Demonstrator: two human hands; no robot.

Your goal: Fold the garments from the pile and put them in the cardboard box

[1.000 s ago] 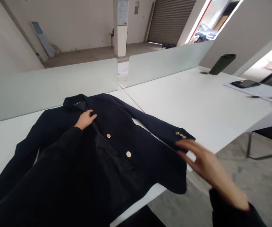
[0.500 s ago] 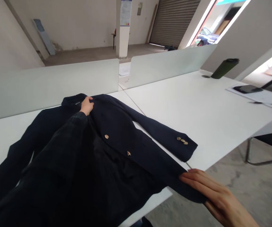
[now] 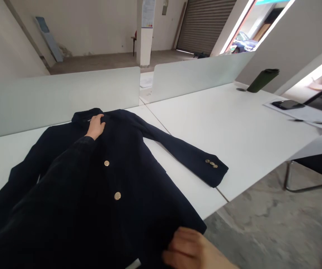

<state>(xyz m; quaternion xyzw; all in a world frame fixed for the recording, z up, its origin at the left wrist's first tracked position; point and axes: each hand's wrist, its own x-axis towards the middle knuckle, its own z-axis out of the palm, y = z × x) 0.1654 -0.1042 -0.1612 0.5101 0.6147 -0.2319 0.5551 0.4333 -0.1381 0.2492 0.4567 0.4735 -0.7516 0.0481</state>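
Note:
A dark navy jacket [image 3: 138, 175] with gold buttons lies front up on the white table [image 3: 233, 127], its right sleeve stretched toward the table edge. My left hand [image 3: 96, 126] rests on the collar, fingers closed on the fabric near the lapel. My right hand [image 3: 194, 250] is at the bottom of the view, fingers curled around the lower hem corner of the jacket front. My left forearm in a dark sleeve lies across the jacket body.
Frosted glass dividers [image 3: 65, 97] stand along the table's far side. A dark green bottle [image 3: 263, 79] lies at the far right, with a phone [image 3: 286, 104] on papers next to it. A chair frame [image 3: 303, 183] stands over the concrete floor at right.
My right hand pulled the jacket's lower front corner leftward and toward me, closing the front panel over the lining. My left hand stayed at the collar.

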